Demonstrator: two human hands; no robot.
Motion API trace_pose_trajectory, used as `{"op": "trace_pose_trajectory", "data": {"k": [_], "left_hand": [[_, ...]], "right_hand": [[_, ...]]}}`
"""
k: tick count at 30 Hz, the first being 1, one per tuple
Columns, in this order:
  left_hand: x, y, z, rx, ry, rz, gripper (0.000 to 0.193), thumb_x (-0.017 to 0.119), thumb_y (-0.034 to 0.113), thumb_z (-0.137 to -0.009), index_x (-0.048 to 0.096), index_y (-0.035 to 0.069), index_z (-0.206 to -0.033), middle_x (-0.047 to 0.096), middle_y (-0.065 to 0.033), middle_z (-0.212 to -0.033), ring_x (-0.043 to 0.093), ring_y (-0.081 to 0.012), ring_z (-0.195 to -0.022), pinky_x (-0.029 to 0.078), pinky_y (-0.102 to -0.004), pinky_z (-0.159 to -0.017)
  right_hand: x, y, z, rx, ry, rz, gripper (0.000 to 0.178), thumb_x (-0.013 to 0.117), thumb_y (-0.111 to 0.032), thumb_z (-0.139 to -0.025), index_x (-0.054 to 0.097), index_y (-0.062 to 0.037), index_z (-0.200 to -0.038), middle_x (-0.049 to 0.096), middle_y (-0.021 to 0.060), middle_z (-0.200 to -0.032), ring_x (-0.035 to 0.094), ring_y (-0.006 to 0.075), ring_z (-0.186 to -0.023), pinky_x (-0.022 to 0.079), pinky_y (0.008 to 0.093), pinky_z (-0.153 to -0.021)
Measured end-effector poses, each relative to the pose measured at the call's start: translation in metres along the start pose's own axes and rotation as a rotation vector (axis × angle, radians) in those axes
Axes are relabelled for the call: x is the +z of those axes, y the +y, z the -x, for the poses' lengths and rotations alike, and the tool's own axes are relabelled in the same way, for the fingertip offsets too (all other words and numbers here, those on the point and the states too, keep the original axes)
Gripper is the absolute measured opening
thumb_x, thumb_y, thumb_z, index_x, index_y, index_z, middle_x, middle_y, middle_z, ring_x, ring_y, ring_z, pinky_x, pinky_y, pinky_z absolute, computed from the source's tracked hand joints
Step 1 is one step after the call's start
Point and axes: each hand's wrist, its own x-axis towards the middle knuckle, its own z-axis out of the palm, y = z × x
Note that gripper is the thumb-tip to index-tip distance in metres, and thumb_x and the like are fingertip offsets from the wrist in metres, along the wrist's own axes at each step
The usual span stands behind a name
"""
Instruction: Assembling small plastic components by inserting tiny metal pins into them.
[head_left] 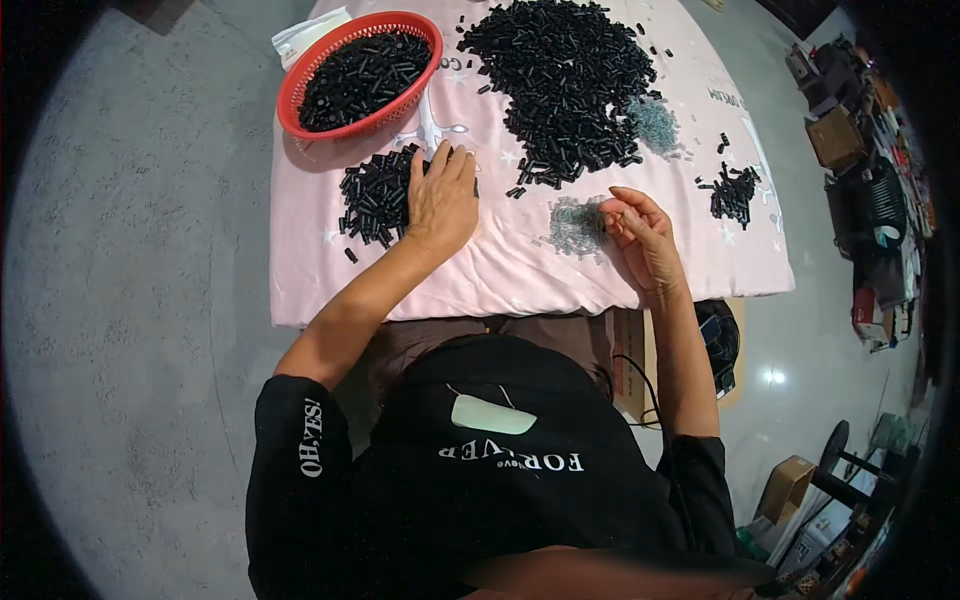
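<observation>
My left hand [443, 205] rests palm down at the right side of a small pile of short black tubes [372, 200], its fingers stretched out over the edge. What lies under the palm is hidden. My right hand [645, 240] hovers beside a small heap of tiny clear-grey pieces [575, 228], with thumb and fingertips pressed together. Anything between those fingertips is too small to name. Behind both hands spreads a large heap of similar black tubes [560, 85].
A red plastic basket [288, 105] full of black pieces stands at the table's far left, by a white packet [305, 35]. More clear-grey pieces [655, 125] touch the large heap. Another small black pile [735, 195] lies right on the pink cloth [500, 285]. Boxes [837, 138] line the right wall.
</observation>
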Motion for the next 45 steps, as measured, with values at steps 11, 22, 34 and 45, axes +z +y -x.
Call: {"op": "trace_pose_trajectory", "data": {"k": [11,22,34,45], "left_hand": [[-0.007,-0.016,0.009,-0.089,-0.009,-0.005,0.045,0.061,0.003,-0.074,0.06,-0.002,-0.119,0.058,-0.0132,-0.129,0.046,-0.0315,-0.129,0.029,-0.0552,-0.107],[-0.012,-0.014,0.013,-0.088,-0.05,0.013,0.044,0.055,0.007,-0.08,0.056,-0.003,-0.123,0.054,-0.0151,-0.132,0.042,-0.035,-0.132,0.024,-0.0579,-0.109],[-0.011,-0.011,0.015,-0.115,0.018,0.083,0.046,0.058,0.007,-0.079,0.056,-0.002,-0.124,0.054,-0.0176,-0.132,0.042,-0.0363,-0.131,0.022,-0.0584,-0.109],[-0.009,0.034,-0.005,-0.019,0.045,0.408,0.025,0.067,0.008,-0.076,0.061,0.002,-0.099,0.057,-0.0138,-0.092,0.055,-0.0339,-0.091,0.047,-0.0437,-0.078]], "right_hand": [[-0.001,0.001,-0.001,-0.001,0.013,0.026,0.035,0.065,-0.008,-0.091,0.057,0.0028,-0.124,0.07,0.0127,-0.103,0.065,0.0126,-0.09,0.052,0.0234,-0.084],[0.0,0.0,0.0,0.005,0.01,0.023,0.034,0.064,-0.006,-0.092,0.057,0.0033,-0.124,0.07,0.0123,-0.103,0.065,0.0133,-0.09,0.052,0.0232,-0.084],[0.002,0.0,-0.001,0.005,0.01,0.031,0.036,0.066,-0.009,-0.091,0.057,0.0029,-0.124,0.07,0.0126,-0.102,0.065,0.0129,-0.089,0.052,0.0225,-0.084],[-0.001,0.001,0.0,-0.003,0.011,0.021,0.037,0.066,-0.01,-0.091,0.056,0.0032,-0.124,0.07,0.0125,-0.103,0.065,0.0132,-0.088,0.053,0.0225,-0.083]]}}
